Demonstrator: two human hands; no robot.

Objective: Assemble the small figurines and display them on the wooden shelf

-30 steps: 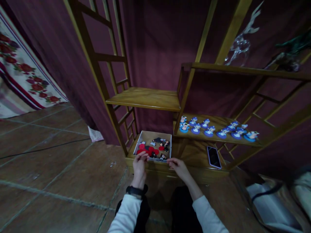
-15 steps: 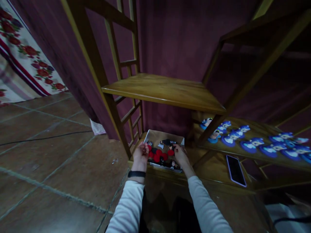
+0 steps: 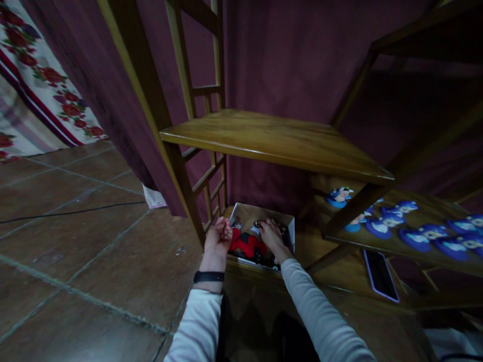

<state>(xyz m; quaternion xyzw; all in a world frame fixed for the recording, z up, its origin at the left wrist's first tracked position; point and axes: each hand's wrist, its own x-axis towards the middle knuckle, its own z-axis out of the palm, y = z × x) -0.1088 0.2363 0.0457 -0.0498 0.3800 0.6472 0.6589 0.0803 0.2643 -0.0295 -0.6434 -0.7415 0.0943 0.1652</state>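
A shallow cardboard box (image 3: pixel 294 232) with white outer sides stands on the lowest shelf. In it lie red round-based pieces (image 3: pixel 247 246) and several small dark figurines. My right hand (image 3: pixel 270 234) reaches into the box, its fingers closed at a small dark figurine (image 3: pixel 258 223) near the back; the fingertips are partly hidden. My left hand (image 3: pixel 219 236), with a black band on the wrist, hovers at the box's left edge. It is palm up with loosely curled fingers, and nothing shows in it.
Above the box juts a wooden shelf board (image 3: pixel 264 138), with slatted wooden side frames at left. On a shelf to the right stand several blue and white figurines (image 3: pixel 385 223). A phone (image 3: pixel 381 275) lies on the lower board. A black cable (image 3: pixel 75 213) crosses the tiled floor.
My right hand has moved from the box's right side toward its back middle, onto a dark figurine. My left hand stays at the left edge, its fingers slightly looser. The view has shifted a little.
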